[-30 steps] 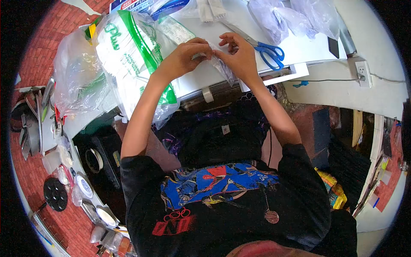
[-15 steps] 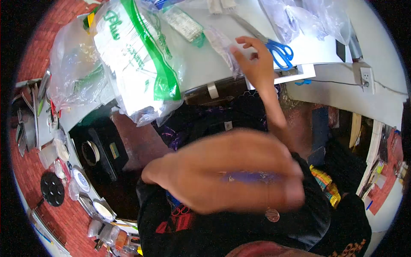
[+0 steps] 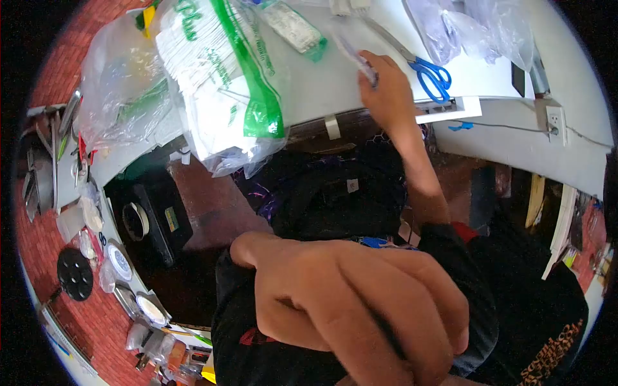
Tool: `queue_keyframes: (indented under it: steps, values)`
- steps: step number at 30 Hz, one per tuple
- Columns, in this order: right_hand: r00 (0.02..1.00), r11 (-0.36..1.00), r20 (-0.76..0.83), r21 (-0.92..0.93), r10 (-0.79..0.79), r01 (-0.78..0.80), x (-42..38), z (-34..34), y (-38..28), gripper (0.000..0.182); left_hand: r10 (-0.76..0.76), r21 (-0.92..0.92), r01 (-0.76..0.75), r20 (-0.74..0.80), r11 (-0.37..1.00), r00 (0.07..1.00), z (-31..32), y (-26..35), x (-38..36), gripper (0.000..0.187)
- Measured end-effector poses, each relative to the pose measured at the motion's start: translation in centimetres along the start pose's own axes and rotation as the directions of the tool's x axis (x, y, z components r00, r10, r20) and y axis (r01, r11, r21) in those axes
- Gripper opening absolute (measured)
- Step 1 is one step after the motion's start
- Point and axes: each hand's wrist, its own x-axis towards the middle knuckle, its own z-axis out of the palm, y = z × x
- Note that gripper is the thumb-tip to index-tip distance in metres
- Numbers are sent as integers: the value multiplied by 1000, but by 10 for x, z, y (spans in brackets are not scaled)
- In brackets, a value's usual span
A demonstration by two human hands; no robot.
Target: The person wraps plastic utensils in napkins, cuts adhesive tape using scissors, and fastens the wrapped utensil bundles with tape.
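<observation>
My left hand (image 3: 360, 296) is large and close to the camera, in front of my chest. Its back faces me and the fingers are bent but apart; their tips run out of sight at the bottom, and I see nothing held. Over the table's front edge, my right hand (image 3: 389, 96) has its fingers closed on a thin translucent plastic wrapper (image 3: 349, 51), which sticks out toward the upper left. Blue-handled scissors (image 3: 432, 78) lie just right of that hand. A clear packet with white contents (image 3: 290, 26) lies farther left.
A large plastic pack of white napkins with a green stripe (image 3: 248, 77) overhangs the table (image 3: 322, 83) edge. Left of it sits a clear plastic bag (image 3: 122, 83). More clear bags (image 3: 476, 26) and a dark phone-like object (image 3: 518, 80) are at right. An outlet (image 3: 555, 122) is beyond.
My right hand has closed on the wrapper and turned back-up. My left hand, blurred before, has swung lower with its fingers pointing down toward the camera. The view has shifted slightly.
</observation>
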Motion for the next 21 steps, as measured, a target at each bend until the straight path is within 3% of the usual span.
queue_keyframes:
  steps: [1,2,3,4,5,6,7,8,11,15,16,19,21]
  values:
    - [1000,1000,6,10,-15,15,1,-2,1,41,224,-63,-218,108,974,969,-7,-22,4,25]
    - [999,996,-19,90,30,-28,2,-3,2,41,435,-147,-412,203,899,877,-12,-32,6,23]
    - [996,984,-43,166,80,-72,4,-5,1,41,438,-135,-417,210,899,874,-12,-17,5,23]
    - [989,942,-2,304,150,-142,5,-10,-7,38,276,-92,-265,144,960,950,-13,11,5,17]
    - [989,945,-16,296,150,-139,5,-9,-1,38,104,-65,-99,72,993,992,-14,40,4,11]
    - [981,823,60,537,184,-187,4,-7,6,38,-75,-49,75,4,996,997,-14,56,4,7]
    - [973,638,136,737,185,-224,9,-8,6,37,-27,3,27,-68,1000,997,-18,58,-3,3]
    - [965,598,171,759,200,-259,10,-13,4,36,26,61,-17,-139,998,990,-23,56,-14,3]
    - [947,573,207,757,243,-313,25,-19,5,37,23,123,7,-243,992,970,-36,51,-35,7]
    - [974,555,156,801,167,-223,75,-15,7,42,-61,201,119,-273,972,960,-46,44,-59,7]
    - [988,562,124,812,93,-155,97,-13,10,45,-78,217,150,-308,964,948,-42,45,-59,7]
    - [997,631,26,773,72,-66,173,-4,5,51,-91,232,167,-307,958,947,-43,43,-60,7]
    - [958,907,-215,411,191,-88,223,29,41,65,-89,273,169,-280,947,956,-41,44,-63,9]
